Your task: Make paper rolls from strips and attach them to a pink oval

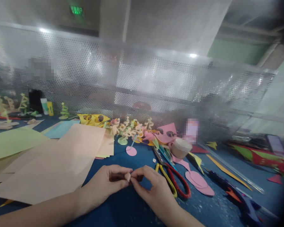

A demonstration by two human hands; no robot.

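My left hand [103,181] and my right hand [153,187] meet over the blue table. Between their fingertips is a small peach-coloured piece [127,177], which looks like rolled or folded paper. Thumb and fingers of both hands are pinched at it, hiding part of it. Just beyond my hands stands a pink paper disc [132,151] with a thin blue stick rising from it. Close by my right hand lie scissors with red handles [185,188] and a tool with yellow handles [168,179].
Coloured paper sheets [61,160] cover the left side. Several small paper spirals [123,130] stand at the back. To the right are a whitish roll or cup [181,148], pink paper ovals [198,181] and a blue glue gun [239,195]. A perforated metal screen [85,75] runs behind.
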